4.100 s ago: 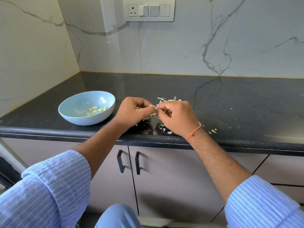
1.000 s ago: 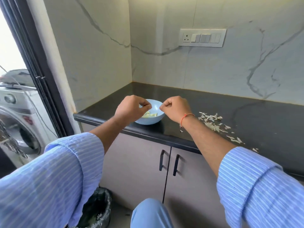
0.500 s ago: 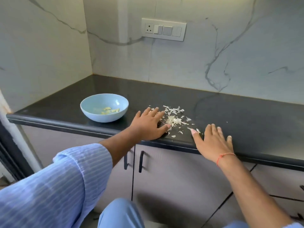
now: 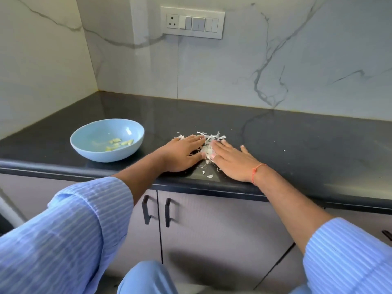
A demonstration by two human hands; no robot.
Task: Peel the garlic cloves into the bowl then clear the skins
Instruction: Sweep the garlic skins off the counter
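The marble-patterned wall (image 4: 297, 60) backs the scene, with a switch plate (image 4: 192, 22) mounted high on it. Below runs the dark surface (image 4: 307, 141), over grey cabinet doors (image 4: 212, 230) with two black handles (image 4: 157, 212). Both forearms reach forward from blue striped sleeves (image 4: 63, 240).

A light blue bowl (image 4: 107, 140) stands on the surface at the left, apart from the hands. Peeled garlic cloves (image 4: 118, 143) lie in its bottom, toward the right side.

The left hand (image 4: 182, 154) lies palm down on the surface, fingers straight and together, holding nothing. The right hand (image 4: 233, 161) lies likewise, flat, fingers extended and slightly spread, gripping nothing; an orange thread (image 4: 255, 169) circles its wrist. The inner edges of both hands bear against the garlic skins (image 4: 209, 145), which are heaped between them near the front of the surface. Loose flakes (image 4: 209, 176) lie just beside the front edge, between the wrists, and a few scraps show beyond the left fingertips.
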